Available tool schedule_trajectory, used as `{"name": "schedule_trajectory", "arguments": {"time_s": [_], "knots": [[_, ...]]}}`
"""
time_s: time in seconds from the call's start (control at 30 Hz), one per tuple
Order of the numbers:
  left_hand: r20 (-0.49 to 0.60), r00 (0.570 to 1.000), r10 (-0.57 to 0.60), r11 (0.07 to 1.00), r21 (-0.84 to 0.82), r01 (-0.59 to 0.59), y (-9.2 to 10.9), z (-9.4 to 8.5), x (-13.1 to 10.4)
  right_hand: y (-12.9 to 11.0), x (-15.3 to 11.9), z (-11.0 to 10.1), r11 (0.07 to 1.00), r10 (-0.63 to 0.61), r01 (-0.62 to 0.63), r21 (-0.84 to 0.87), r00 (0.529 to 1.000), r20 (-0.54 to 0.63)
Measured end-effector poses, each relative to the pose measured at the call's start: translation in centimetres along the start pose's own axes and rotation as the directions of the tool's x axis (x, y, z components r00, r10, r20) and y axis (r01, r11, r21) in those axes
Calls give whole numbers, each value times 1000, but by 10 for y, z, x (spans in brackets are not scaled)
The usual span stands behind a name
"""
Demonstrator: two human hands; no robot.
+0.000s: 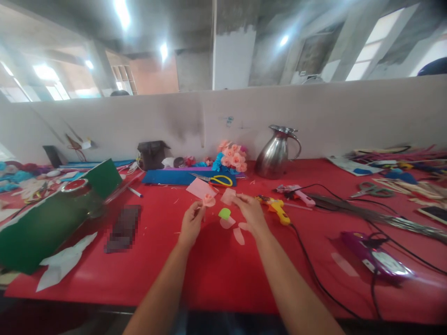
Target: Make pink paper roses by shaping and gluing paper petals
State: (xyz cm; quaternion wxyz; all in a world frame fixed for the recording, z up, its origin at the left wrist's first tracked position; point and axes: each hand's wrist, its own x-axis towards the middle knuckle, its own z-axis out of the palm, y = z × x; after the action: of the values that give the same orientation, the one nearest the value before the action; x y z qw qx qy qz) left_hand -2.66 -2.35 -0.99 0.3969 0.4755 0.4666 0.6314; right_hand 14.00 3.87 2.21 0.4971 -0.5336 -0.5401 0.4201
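My left hand [191, 224] is closed on a small pink paper flower [209, 200], pinched at the fingertips. To its right, my right hand [250, 213] pinches a pale pink petal piece [228, 196], which is apart from the flower. Below and between the hands lie a bright green piece [224, 213] and loose pink petals [239, 236] on the red table [223, 279]. A pink paper sheet [201, 188] lies just beyond the flower. The yellow glue gun [280, 211] rests right of my right hand.
Yellow-handled scissors [221, 180] lie on blue paper [167, 177] behind the hands. Beyond stand a pink flower bunch [234, 157] and metal jug [274, 153]. Green sheets [38, 228] are left; cables and a purple power strip [377, 260] lie right.
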Motion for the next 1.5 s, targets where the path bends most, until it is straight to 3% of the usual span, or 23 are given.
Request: {"name": "schedule_trajectory", "arguments": {"time_s": [0.17, 0.37, 0.6, 0.9, 1.5], "knots": [[39, 999, -30, 990, -133, 35, -1, 2, 1, 9, -5, 8, 947, 49, -75, 312, 995, 89], [91, 990, -107, 966, -225, 125, 2, 7, 0, 9, -11, 12, 908, 68, -126, 400, 985, 156], [201, 966, -165, 912, -341, 227, 0, 11, -2, -6, -24, 18, 835, 131, -194, 515, 979, 156], [198, 954, -223, 876, -389, 285, -8, 12, 0, 2, -26, 26, 854, 113, -192, 484, 976, 187], [193, 952, -238, 888, -354, 293, -5, 13, 0, -10, -35, 27, 868, 24, -158, 471, 960, 279]]}}
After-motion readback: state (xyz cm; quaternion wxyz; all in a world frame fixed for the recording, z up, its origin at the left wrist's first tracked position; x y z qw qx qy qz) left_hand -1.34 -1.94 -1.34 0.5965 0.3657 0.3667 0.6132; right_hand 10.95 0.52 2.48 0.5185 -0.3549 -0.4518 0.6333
